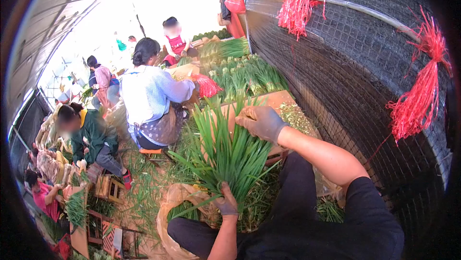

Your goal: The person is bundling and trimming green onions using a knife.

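A large fanned bunch of long green leaves (230,149) stands in front of me, above my lap. My left hand (225,203), in a greyish glove, is wrapped round its lower part. At the upper right of the bunch is my gloved right hand (261,123), its fingers bent and pressed together beside the leaf tips; what they hold, if anything, is too small to tell. Behind the leaves lies a brown board (278,100) with small yellowish-green scraps on its right part.
A clear plastic bag (165,212) lies by my left knee. Tied green bundles (245,72) lie beyond the board. Red strands (422,92) hang from a pole along the mesh wall (336,58). A person in a light blue top (149,92) sits ahead left; several others sit farther off.
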A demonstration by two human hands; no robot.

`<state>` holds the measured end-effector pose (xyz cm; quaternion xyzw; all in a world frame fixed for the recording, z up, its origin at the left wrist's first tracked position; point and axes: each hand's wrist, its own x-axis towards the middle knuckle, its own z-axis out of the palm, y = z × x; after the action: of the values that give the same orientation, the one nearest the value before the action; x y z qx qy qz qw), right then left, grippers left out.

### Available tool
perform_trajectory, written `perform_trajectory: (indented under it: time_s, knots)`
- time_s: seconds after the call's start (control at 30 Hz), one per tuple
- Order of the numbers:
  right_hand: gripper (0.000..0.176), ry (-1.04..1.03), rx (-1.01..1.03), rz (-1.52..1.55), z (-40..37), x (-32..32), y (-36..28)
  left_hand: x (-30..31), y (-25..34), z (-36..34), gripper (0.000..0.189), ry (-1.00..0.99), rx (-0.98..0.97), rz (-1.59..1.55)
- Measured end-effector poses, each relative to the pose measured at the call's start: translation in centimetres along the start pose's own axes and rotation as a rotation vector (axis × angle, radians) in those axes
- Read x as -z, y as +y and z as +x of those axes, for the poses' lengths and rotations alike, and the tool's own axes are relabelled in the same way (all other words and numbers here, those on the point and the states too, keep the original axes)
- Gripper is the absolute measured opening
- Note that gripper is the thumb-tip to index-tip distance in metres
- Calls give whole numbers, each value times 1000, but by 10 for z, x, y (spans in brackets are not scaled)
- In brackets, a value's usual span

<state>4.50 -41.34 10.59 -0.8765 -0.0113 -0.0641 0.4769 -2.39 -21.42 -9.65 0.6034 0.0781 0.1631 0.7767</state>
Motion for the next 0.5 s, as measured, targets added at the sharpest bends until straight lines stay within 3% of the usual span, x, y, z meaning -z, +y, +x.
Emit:
perform_trajectory:
  time_s: [0.03, 0.1, 0.13, 0.2, 0.23, 0.3, 0.33, 0.4, 0.43, 0.5]
  knots:
    - [37, 0, -2, 1, 0, 3, -1, 0, 0, 0, 42, 1, -12, 3]
    - [30, -76, -8, 502, 1, 14, -2, 2, -3, 1, 41, 16, 56, -21]
    - [30, -83, -7, 500, 2, 18, 3, 4, -7, 2, 41, 37, 123, -49]
    - [29, -296, 272, 1366, 3, 26, 19, 14, -16, 6, 40, 1, 126, 25]
    - [29, -301, 268, 1367, -4, 30, 20, 18, -18, 8, 40, -43, 128, 100]
    - [34, -707, 369, 1270, -29, 36, 15, 16, -18, 7, 38, -23, 88, 38]
    - [34, -712, 366, 1270, -39, 37, 19, 14, -17, 8, 37, -8, 45, -25]
    - [33, -814, 375, 775, -58, 32, 30, 15, -15, 10, 38, -31, 32, 32]
    - [29, -756, 419, 401, -65, 25, 32, 16, -13, 12, 38, -55, 17, 89]
    - [28, -920, 703, 407, -70, -2, 11, 14, -6, 11, 37, -42, -49, 182]
